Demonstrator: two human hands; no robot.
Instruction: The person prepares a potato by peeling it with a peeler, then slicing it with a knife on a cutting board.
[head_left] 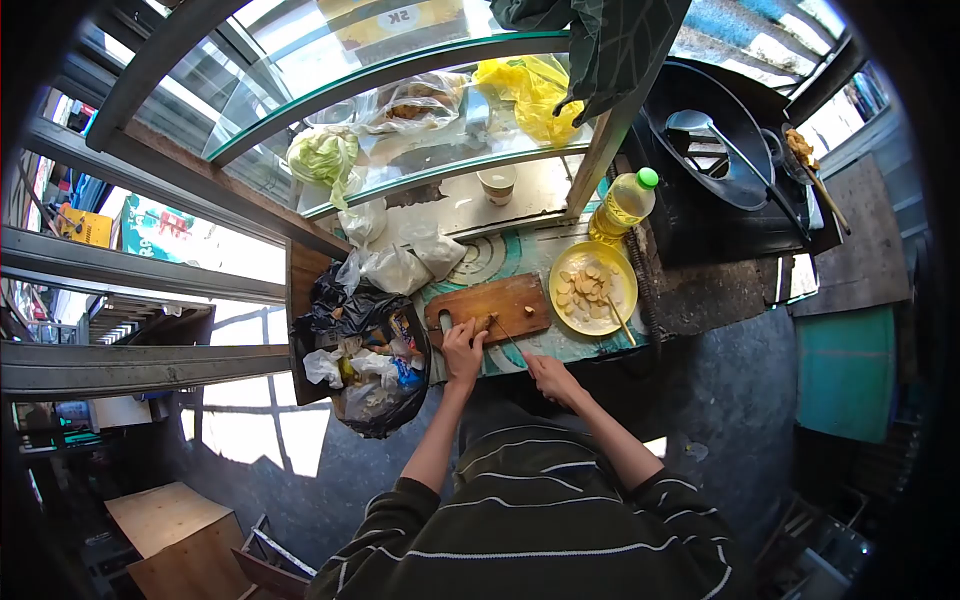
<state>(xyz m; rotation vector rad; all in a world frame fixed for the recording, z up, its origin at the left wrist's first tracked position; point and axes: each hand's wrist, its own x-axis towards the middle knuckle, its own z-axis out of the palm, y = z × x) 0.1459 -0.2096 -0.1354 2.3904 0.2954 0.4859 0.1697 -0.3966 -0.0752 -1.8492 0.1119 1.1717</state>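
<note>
My left hand (pixel 463 352) is closed at the front edge of a wooden cutting board (pixel 465 302), its fingertips pinning a small brown piece of food (pixel 486 322). In my right hand (pixel 553 381) is a knife (pixel 512 340), its blade slanting up and left over the board beside that piece. Another small pale bit (pixel 529 310) lies on the board's right part. Right of the board, a yellow plate (pixel 562 312) carries many pale sliced pieces (pixel 588 288) and a thin-handled utensil (pixel 622 322). The kind of food is too small to tell.
A bottle of yellow oil (pixel 622 207) with a green cap stands behind the plate. Farther right, a dark wok (pixel 715 130) holds a metal turner. A black rubbish bag (pixel 350 315) sits left of the board. A glass cabinet (pixel 400 85) and a paper cup (pixel 497 184) are behind.
</note>
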